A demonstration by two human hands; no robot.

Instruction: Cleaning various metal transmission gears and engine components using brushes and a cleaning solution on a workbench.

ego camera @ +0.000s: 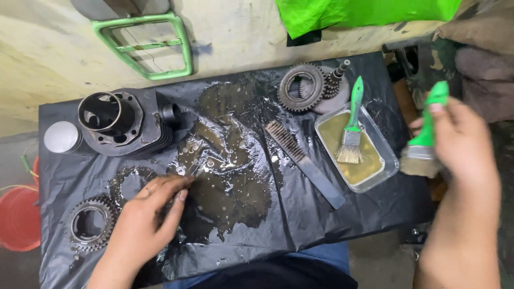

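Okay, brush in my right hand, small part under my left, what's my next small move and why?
Probably bring the green-handled brush in your right hand across to the small metal part at your left hand fingertips. The brush hangs off the black sheet, away from the part in the oily puddle.

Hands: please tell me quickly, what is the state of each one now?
Left hand: fingers bent, touching a small metal part on the wet black sheet; its grip cannot be told.
Right hand: closed, holding a green-handled brush.
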